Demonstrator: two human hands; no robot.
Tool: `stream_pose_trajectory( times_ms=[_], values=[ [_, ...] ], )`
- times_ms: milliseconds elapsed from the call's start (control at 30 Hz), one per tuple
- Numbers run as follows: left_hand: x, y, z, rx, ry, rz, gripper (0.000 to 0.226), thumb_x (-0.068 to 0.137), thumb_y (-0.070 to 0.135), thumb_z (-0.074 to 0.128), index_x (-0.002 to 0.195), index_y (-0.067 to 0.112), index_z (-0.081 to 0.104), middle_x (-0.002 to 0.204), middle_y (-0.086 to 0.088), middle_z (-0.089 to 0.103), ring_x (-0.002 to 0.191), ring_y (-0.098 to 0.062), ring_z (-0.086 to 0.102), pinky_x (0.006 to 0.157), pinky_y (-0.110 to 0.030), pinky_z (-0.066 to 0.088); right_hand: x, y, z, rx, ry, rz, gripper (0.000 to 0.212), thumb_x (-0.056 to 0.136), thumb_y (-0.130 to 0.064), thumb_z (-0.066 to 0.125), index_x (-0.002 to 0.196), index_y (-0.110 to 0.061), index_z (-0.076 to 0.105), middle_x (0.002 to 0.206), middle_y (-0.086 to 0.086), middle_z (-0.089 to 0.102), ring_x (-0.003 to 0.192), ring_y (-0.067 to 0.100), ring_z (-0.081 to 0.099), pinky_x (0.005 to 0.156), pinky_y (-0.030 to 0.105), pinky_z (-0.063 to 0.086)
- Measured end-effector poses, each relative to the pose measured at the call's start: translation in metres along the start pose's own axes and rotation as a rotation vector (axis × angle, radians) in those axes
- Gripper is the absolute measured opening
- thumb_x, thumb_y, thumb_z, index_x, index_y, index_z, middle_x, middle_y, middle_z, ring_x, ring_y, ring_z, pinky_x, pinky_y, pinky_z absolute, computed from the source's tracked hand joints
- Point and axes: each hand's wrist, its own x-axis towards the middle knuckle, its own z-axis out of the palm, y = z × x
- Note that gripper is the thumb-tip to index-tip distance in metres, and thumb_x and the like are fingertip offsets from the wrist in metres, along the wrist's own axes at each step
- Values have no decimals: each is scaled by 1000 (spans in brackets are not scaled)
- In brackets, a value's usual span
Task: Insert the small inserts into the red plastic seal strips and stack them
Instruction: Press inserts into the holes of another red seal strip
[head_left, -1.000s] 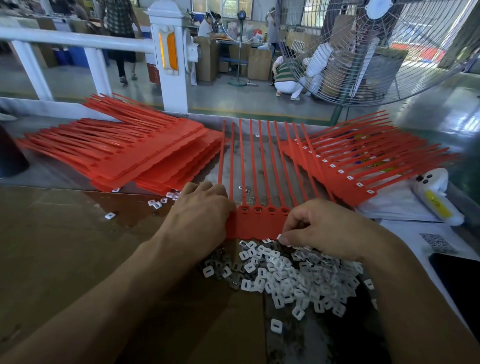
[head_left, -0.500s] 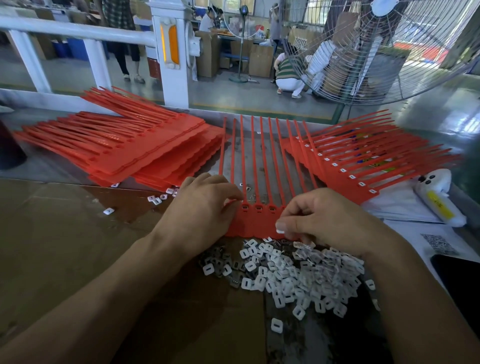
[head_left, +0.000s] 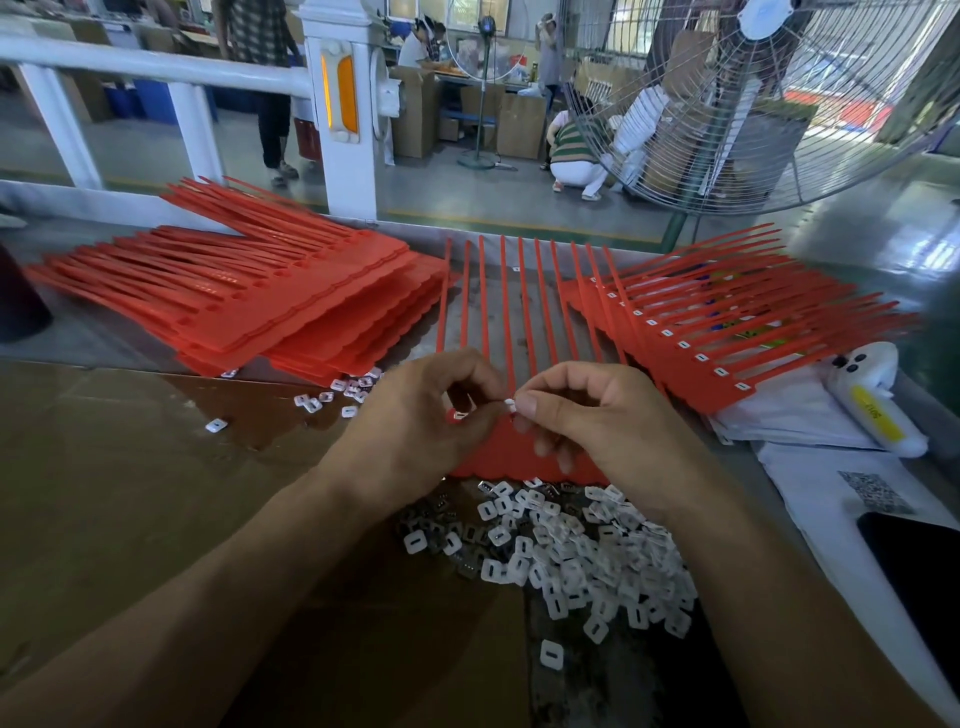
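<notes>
Centre frame: right hand (head_left: 587, 421) pinches one white insert (head_left: 510, 406) between thumb and forefinger; left hand (head_left: 415, 421) curls onto the red seal strip sheet (head_left: 511, 452), steadying it. Advice: align insert square over its socket, press flat. Loose inserts pile (head_left: 566, 551) lies below.

We note both hands meet over the red seal sheet (head_left: 524, 447) at the desk's centre, left hand (head_left: 415, 421) and right hand (head_left: 597, 421) fingertip to fingertip, no passage between them. At 6 o'clock the pile of white inserts (head_left: 566, 556) covers the surface just beside the wrists. At 10 o'clock the stack of red strips (head_left: 270, 306) blocks approach; at 2 o'clock the fanned stack with inserts (head_left: 727, 332) does likewise. At 3 o'clock a white device (head_left: 872, 400), papers (head_left: 810, 467) and a dark phone (head_left: 919, 566) occupy the edge. Bare brown desk (head_left: 130, 493) lies at 8 to 9 o'clock, with stray inserts (head_left: 343, 392) near its far edge. The fan (head_left: 753, 104) stands beyond at 1 o'clock.
</notes>
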Motion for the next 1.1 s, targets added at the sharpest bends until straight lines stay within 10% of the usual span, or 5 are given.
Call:
stream_pose_trajectory(
  times_ms=[200, 567, 1100],
  values=[
    [1, -1, -1, 447, 61, 196, 9, 87, 21, 71, 88, 25, 64, 86, 16, 62, 83, -3, 52, 82, -26, 34, 0, 1, 7, -10, 31, 56, 15, 90, -42, 77, 87, -27, 77, 76, -1, 75, 53, 6, 59, 50, 18, 46],
    [2, 2, -3, 596, 25, 300, 12, 94, 30, 57, 91, 21, 65, 89, 9, 63, 87, -16, 57, 85, -37, 40, 3, 6, 10, 46, 46, 97, 9, 92, -37, 77, 88, -28, 77, 73, -3, 74, 47, 2, 54, 46, 15, 42],
    [2, -30, -9, 564, -14, -238, 18, 98, 33, 62, 114, 33, 69, 120, 9, 58, 121, -15, 48, 104, -36, 33, 23, 25, 25, -646, 248, -101, 9, 93, -39, 73, 101, -34, 74, 84, -20, 67, 74, -6, 60, 60, 10, 39]
  ],
)
